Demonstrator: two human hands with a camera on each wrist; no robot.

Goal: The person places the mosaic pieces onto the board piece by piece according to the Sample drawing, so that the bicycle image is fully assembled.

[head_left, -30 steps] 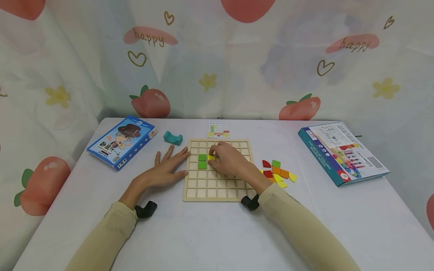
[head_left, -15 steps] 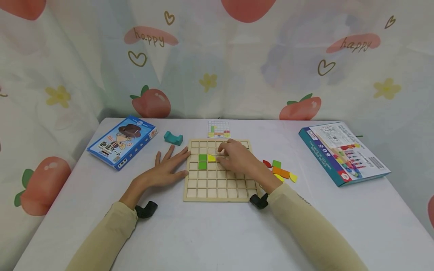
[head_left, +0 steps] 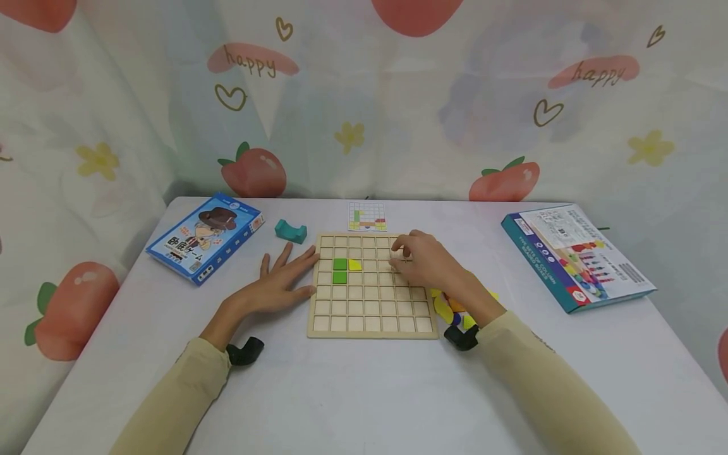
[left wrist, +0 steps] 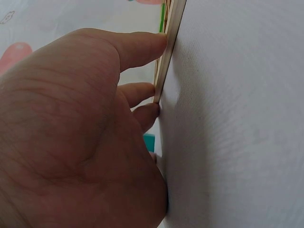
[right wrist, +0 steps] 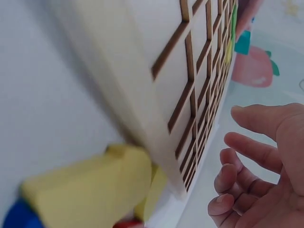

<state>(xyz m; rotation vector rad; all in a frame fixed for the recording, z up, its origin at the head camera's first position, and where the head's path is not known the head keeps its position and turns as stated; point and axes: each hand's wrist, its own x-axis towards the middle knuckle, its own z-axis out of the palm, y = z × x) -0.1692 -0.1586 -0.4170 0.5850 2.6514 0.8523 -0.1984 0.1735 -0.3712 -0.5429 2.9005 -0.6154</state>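
A wooden grid board (head_left: 372,309) lies mid-table, with two green square tiles (head_left: 339,277) and a yellow tile (head_left: 355,265) in its upper-left cells. The left hand (head_left: 273,287) rests on the table, its fingers spread; in the left wrist view its thumb and fingertips touch the board's side edge (left wrist: 172,47). Over the board's upper right hovers the right hand (head_left: 423,260), fingers loosely bent. Nothing sits between its thumb and fingers in the right wrist view. Loose coloured tiles (head_left: 443,308) lie beside the board, partly hidden under the right forearm.
A small pattern card (head_left: 366,217) lies behind the board. To its left are a teal notched block (head_left: 291,232) and a blue game box (head_left: 206,239). A larger box (head_left: 577,256) stands at the right. A printed curtain (head_left: 398,126) hangs behind the table.
The right hand has drawn back from the yellow tile and moved right across the board, leaving that tile beside the upper green one. The left hand has stayed put.
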